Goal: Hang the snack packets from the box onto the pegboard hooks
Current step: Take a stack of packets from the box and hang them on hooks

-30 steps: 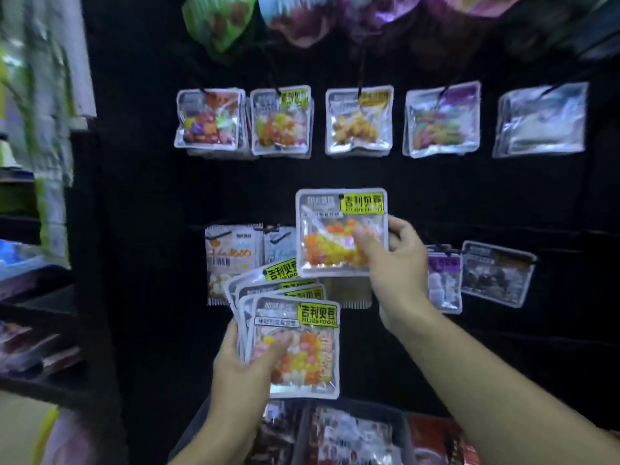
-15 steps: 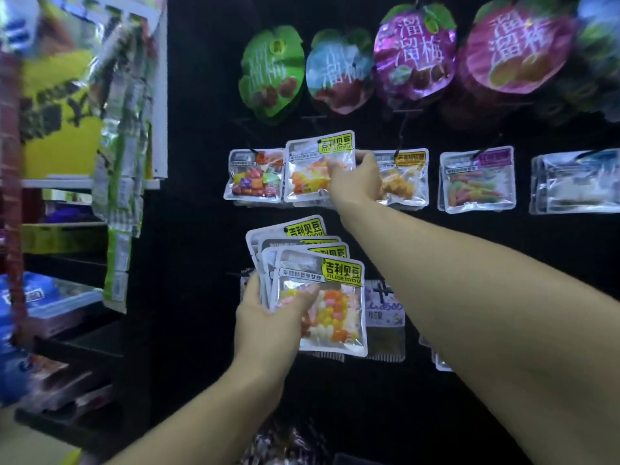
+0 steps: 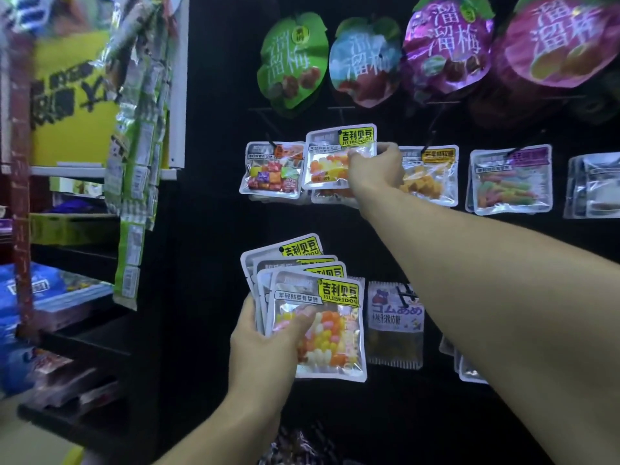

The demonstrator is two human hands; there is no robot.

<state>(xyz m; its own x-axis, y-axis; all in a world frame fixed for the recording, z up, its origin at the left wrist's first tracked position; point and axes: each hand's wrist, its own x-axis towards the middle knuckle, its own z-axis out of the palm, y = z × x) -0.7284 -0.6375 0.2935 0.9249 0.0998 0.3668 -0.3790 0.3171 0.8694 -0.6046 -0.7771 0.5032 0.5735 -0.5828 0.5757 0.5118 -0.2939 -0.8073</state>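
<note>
Far left: side shelves [image 3: 70, 297] stacked with blurred boxed goods, and a hanging strip of green-and-silver sachets [image 3: 134, 182] beside the black pegboard [image 3: 208, 213]. Lower centre: your left hand [image 3: 265, 350] grasps a fanned stack of clear-windowed jelly-bean packets with yellow labels [image 3: 318, 317], thumb across the front packet; at least four remain unhung. Upper centre: a clear packet of mixed coloured cubes [image 3: 271, 171] hangs on its hook. Just beside it, your right hand [image 3: 375, 169] pinches the right edge of a single yellow-labelled jelly-bean packet [image 3: 335, 156], held up against the middle-row hook position, in front of packets of the same kind already hanging there [image 3: 332, 196]. Whether the hole is on the hook yet cannot be told. Right: a clear packet of orange cubes [image 3: 432, 176], a packet of striped gummy strips [image 3: 511, 179] and a silvery packet [image 3: 593, 186] at the frame edge hang in the same row; above it, round plum-snack pouches in green, blue and purple [image 3: 446, 45]. The box is hardly visible at the bottom edge. Judged progress: partway, with one packet at the hook and the left-hand stack still to hang
</note>
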